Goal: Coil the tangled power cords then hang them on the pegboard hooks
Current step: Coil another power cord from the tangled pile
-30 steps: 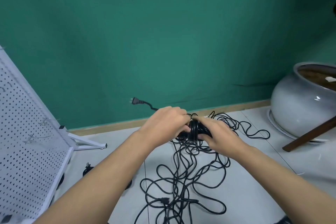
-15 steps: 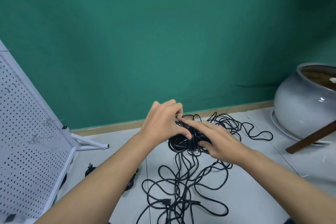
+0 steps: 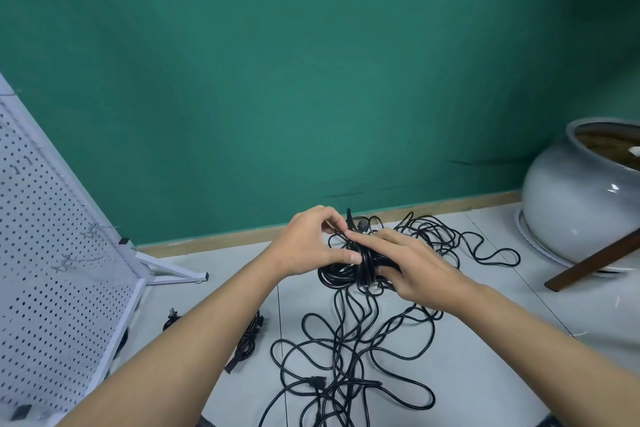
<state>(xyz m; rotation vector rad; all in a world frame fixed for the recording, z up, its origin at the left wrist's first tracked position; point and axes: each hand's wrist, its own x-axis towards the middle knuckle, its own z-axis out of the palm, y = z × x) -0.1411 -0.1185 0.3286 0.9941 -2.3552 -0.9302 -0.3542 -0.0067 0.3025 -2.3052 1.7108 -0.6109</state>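
A black coiled cord bundle (image 3: 341, 274) is held above the floor between both hands. My left hand (image 3: 310, 244) pinches the cord's free end near its plug (image 3: 360, 224) at the top of the bundle, thumb pressed on the wrap. My right hand (image 3: 417, 269) grips the bundle from the right, index finger stretched over its top. Below lies a tangle of black power cords (image 3: 349, 357) on the pale floor. The white pegboard (image 3: 45, 274) leans at the left with metal hooks (image 3: 71, 262).
A small coiled black cord (image 3: 247, 340) lies on the floor beside my left forearm, another (image 3: 171, 317) near the pegboard's foot. A large grey ceramic pot (image 3: 581, 198) and a slanted wooden leg (image 3: 595, 262) stand at the right. A green wall rises behind.
The plug end that stuck out to the left a second ago has been brought round over the bundle; my left fingers now pinch it at the top. Both hands stay on the bundle.
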